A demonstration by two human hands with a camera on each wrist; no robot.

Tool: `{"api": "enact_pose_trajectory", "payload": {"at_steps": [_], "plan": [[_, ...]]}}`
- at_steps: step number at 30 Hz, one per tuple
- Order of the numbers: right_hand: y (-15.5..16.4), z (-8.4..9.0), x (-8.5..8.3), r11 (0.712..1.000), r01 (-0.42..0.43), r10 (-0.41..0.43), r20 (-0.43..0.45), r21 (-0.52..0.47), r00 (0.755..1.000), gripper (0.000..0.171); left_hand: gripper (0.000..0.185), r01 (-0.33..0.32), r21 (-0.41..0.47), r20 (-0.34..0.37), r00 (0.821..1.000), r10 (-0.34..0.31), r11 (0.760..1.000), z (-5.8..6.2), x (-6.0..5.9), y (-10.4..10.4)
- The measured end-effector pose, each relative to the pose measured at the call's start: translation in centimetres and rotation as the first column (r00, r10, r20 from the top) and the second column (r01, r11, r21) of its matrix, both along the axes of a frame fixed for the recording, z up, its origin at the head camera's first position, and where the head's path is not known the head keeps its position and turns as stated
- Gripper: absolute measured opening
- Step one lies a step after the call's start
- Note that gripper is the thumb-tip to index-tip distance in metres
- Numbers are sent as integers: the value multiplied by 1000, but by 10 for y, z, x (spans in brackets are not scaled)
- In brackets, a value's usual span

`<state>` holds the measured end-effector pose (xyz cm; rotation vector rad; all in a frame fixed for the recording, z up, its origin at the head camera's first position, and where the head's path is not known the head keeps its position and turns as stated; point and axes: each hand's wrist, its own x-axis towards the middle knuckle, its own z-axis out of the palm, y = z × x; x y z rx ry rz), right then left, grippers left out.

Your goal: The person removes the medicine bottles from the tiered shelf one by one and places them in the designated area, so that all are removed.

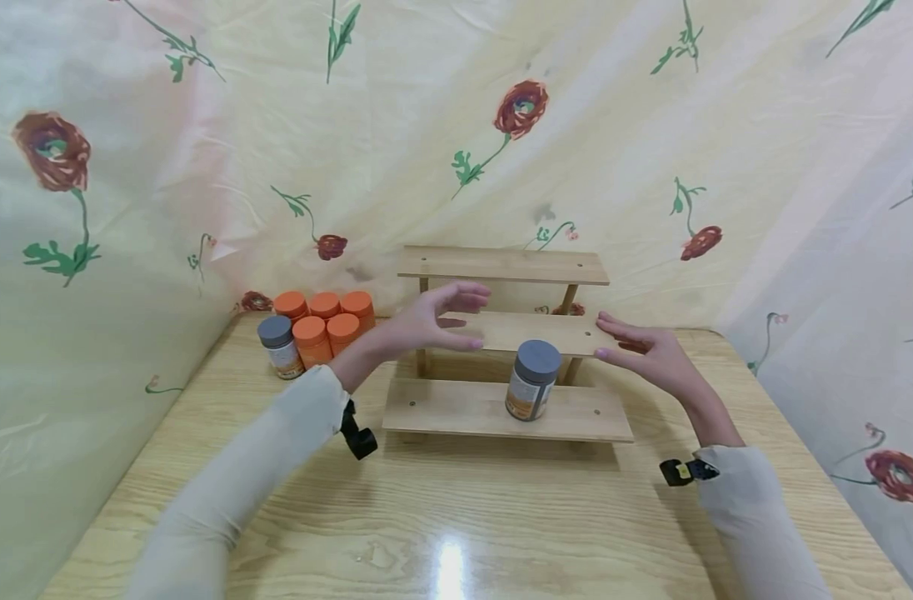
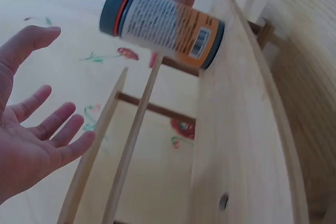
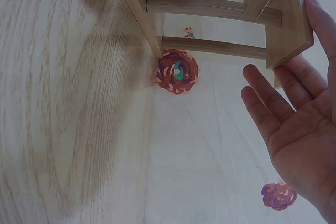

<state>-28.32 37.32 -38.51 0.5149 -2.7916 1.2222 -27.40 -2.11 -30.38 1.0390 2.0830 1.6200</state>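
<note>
A three-step wooden rack (image 1: 501, 408) stands on the table against the flowered cloth. A grey-lidded jar with an orange and white label (image 1: 532, 381) stands upright on its lowest step, seen also in the left wrist view as the jar (image 2: 160, 25). My left hand (image 1: 434, 321) hovers open over the left end of the middle step, fingers spread, holding nothing. My right hand (image 1: 640, 350) is open at the right end of the middle step (image 3: 286, 30), fingertips touching or almost touching its edge. Both hands are empty.
Several orange-lidded jars (image 1: 325, 321) and one grey-lidded jar (image 1: 280, 346) stand grouped at the table's back left, beside the rack. Flowered cloth (image 1: 202, 125) hangs close behind and on both sides. The wooden table (image 1: 456, 517) stretches toward me.
</note>
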Motion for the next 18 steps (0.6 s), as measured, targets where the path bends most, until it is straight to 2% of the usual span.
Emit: {"api": "enact_pose_trajectory", "payload": {"at_steps": [8, 18], "plan": [[-1, 2, 2, 1000, -2, 2, 4, -8, 1000, 51, 63, 130, 24, 48, 990, -131, 991, -8, 0, 21], [-2, 2, 2, 1000, 0, 0, -1, -9, 1000, 52, 65, 216, 30, 123, 968, -218, 976, -22, -4, 37]]}}
